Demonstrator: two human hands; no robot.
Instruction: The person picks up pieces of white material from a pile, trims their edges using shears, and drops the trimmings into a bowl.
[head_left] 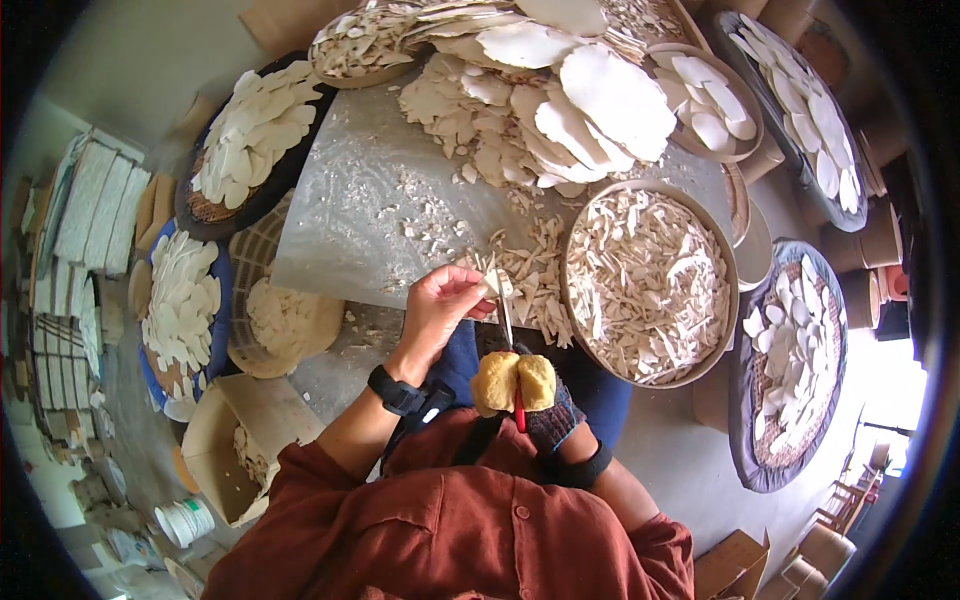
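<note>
My left hand [447, 304], bare with a dark wrist strap, pinches a small pale flat piece [497, 285] between thumb and fingers, above the near edge of the metal table. In my right hand [556, 415], which wears a dark knit glove, are scissors [505, 325] with thick yellow padding [513, 384] around the handles and a bit of red between. Their narrow blades point away from me and meet the pale piece. Cut pale strips [535, 262] lie on the table just beyond. To the right, a round tray [728, 330] is heaped with similar strips.
A large pile of pale, thin slices [610, 105] covers the far part of the metal table [345, 215]. Round trays of slices [795, 350] stand at the right and left [182, 300]. An open cardboard box [222, 440] and a woven basket [250, 260] sit at the left.
</note>
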